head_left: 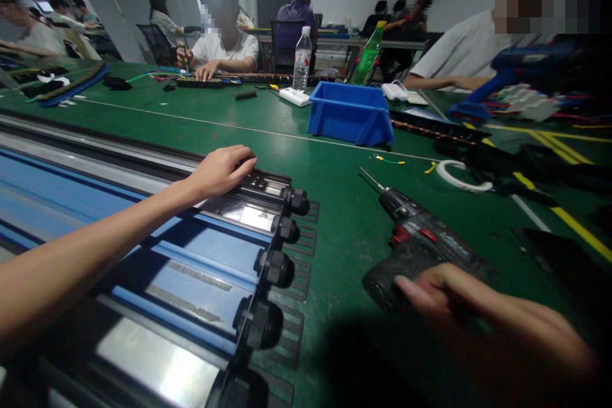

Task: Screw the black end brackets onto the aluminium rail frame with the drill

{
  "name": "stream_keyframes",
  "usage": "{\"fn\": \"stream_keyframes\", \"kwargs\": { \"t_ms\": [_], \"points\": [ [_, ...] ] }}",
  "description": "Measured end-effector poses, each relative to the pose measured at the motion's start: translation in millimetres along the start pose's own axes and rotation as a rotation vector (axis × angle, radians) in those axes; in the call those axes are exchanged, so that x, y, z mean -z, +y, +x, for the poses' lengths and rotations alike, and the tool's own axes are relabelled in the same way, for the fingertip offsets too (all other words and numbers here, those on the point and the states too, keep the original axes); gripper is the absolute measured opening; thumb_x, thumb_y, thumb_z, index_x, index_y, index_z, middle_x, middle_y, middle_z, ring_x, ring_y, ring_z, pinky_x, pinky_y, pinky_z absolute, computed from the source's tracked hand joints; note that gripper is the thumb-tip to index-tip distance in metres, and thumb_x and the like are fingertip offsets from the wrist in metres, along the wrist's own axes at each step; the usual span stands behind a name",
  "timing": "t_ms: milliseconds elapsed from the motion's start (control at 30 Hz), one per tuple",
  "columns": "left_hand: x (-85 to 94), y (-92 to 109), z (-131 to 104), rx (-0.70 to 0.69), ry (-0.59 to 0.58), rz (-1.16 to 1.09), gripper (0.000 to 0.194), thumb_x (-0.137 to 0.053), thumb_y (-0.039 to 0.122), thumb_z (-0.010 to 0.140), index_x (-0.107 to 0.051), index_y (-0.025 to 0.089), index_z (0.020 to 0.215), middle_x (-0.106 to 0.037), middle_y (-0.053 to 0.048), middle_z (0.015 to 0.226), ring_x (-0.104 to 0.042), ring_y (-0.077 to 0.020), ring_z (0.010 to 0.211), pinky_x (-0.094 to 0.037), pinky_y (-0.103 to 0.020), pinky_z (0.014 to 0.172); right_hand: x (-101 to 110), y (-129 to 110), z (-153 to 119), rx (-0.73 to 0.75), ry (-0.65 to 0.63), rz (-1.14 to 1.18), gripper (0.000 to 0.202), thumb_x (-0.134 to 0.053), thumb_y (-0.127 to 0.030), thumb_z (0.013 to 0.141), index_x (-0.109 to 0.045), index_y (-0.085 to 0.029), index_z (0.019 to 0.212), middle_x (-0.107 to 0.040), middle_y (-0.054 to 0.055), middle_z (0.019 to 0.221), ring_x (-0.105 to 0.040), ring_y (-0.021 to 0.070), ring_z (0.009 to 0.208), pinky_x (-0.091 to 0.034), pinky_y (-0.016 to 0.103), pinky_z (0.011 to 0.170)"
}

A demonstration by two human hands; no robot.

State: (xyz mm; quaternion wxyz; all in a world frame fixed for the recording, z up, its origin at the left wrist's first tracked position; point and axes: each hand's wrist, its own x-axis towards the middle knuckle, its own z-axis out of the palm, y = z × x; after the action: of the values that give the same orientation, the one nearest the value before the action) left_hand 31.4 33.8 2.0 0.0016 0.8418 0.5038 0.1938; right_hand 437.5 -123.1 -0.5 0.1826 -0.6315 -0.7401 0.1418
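My left hand (222, 169) lies on the far rail near the end of a row of long blue and silver metal profiles (191, 248). Its thumb is stretched out, and its fingers bend loosely over the rail without gripping anything visible. Black ribbed knobs (278, 268) line the profiles' right end, beside flat slotted black tabs (302, 277). On the right, a black cordless drill (421, 229) with red parts lies on its side, its thin bit pointing to the far left. My right hand (473, 312) is at the drill's handle, thumb tip overlapping it; its other fingers are blurred and shadowed.
A blue bin (351, 118) stands on the green table (329, 172) beyond the drill, near a water bottle (301, 58) and a green bottle (370, 54). A white cable coil (463, 176) and dark harnesses lie right. A co-worker (222, 38) sits opposite, another at right.
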Motion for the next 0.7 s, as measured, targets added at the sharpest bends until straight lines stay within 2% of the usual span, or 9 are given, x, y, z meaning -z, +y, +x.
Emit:
{"fn": "stream_keyframes", "kwargs": {
  "t_ms": [67,100,200,333,433,533,600,633,700],
  "points": [
    [4.1,5.5,-0.6,-0.075,0.099,0.009,0.037,-0.038,0.04,0.103,-0.065,0.015,0.104,-0.067,-0.01,0.098,-0.061,-0.0207,0.089,-0.044,-0.032,0.08,-9.9,-29.4,2.4,0.187,-0.148,0.129,0.023,-0.055,-0.049,0.095,-0.061,-0.031,0.082,-0.06,-0.002,0.061,-0.056,0.0173,0.05,-0.041,0.03,0.051],
    [8.0,9.4,-0.2,-0.111,0.151,0.015,0.036,-0.038,0.039,0.103,-0.064,0.015,0.104,-0.067,-0.01,0.097,-0.06,-0.0205,0.09,-0.044,-0.032,0.082,-16.4,-43.3,5.6,0.248,-0.168,0.153,0.018,-0.057,-0.047,0.095,-0.062,-0.031,0.088,-0.063,-0.002,0.064,-0.059,0.0181,0.054,-0.043,0.03,0.054],
    [30.8,26.3,4.0,-0.191,0.225,0.031,0.035,-0.037,0.038,0.104,-0.063,0.015,0.096,-0.063,-0.008,0.087,-0.059,-0.0184,0.082,-0.044,-0.031,0.077,-35.7,-76.7,18.4,0.336,-0.258,0.183,0.017,-0.061,-0.037,0.094,-0.065,-0.029,0.108,-0.07,-0.001,0.076,-0.065,0.0191,0.067,-0.045,0.031,0.061],
    [82.1,52.2,5.5,-0.309,0.078,0.133,0.039,-0.039,0.042,0.104,-0.061,0.017,0.084,-0.053,-0.003,0.074,-0.052,-0.0139,0.067,-0.038,-0.029,0.065,-48.4,-95.4,29.2,0.447,-0.304,0.204,0.016,-0.057,-0.033,0.096,-0.067,-0.024,0.104,-0.071,0.0,0.081,-0.063,0.0175,0.069,-0.043,0.03,0.063],
    [108.3,60.1,-7.4,-0.322,0.087,0.144,0.034,-0.046,0.042,0.103,-0.062,0.016,0.088,-0.055,-0.002,0.077,-0.052,-0.0117,0.066,-0.037,-0.027,0.064,-45.5,-94.5,36.1,0.475,-0.254,0.189,0.019,-0.053,-0.033,0.099,-0.067,-0.021,0.105,-0.07,0.002,0.082,-0.064,0.0179,0.072,-0.043,0.03,0.065],
    [100.0,53.1,-25.6,-0.295,0.062,0.075,0.022,-0.053,0.035,0.1,-0.062,0.017,0.104,-0.062,-0.002,0.078,-0.056,-0.0118,0.065,-0.039,-0.025,0.062,-33.5,-89.9,54.0,0.447,-0.247,0.108,0.019,-0.054,-0.032,0.099,-0.069,-0.021,0.104,-0.073,0.004,0.089,-0.066,0.0191,0.076,-0.042,0.031,0.067],
    [79.0,44.5,-33.0,-0.36,-0.042,0.102,0.021,-0.053,0.034,0.1,-0.062,0.019,0.111,-0.065,-0.002,0.077,-0.058,-0.0131,0.062,-0.039,-0.027,0.06,-24.4,-87.1,73.0,0.426,-0.263,0.034,0.017,-0.056,-0.032,0.097,-0.07,-0.022,0.094,-0.073,0.004,0.087,-0.066,0.0196,0.075,-0.04,0.031,0.065],
    [67.0,40.3,-34.2,-0.385,-0.085,0.146,0.022,-0.051,0.034,0.101,-0.062,0.019,0.111,-0.068,-0.004,0.084,-0.061,-0.0153,0.068,-0.04,-0.029,0.062,-20.8,-85.8,83.6,0.414,-0.263,0.005,0.017,-0.058,-0.032,0.096,-0.071,-0.023,0.09,-0.073,0.003,0.083,-0.066,0.0196,0.072,-0.039,0.031,0.063],
    [45.5,33.4,-32.9,-0.371,-0.105,0.216,0.023,-0.046,0.033,0.102,-0.062,0.018,0.106,-0.067,-0.008,0.09,-0.062,-0.0187,0.078,-0.042,-0.032,0.069,-17.1,-83.6,104.4,0.418,-0.281,-0.047,0.017,-0.061,-0.033,0.093,-0.07,-0.023,0.083,-0.071,0.002,0.074,-0.064,0.0185,0.066,-0.035,0.03,0.058]
  ]
}}
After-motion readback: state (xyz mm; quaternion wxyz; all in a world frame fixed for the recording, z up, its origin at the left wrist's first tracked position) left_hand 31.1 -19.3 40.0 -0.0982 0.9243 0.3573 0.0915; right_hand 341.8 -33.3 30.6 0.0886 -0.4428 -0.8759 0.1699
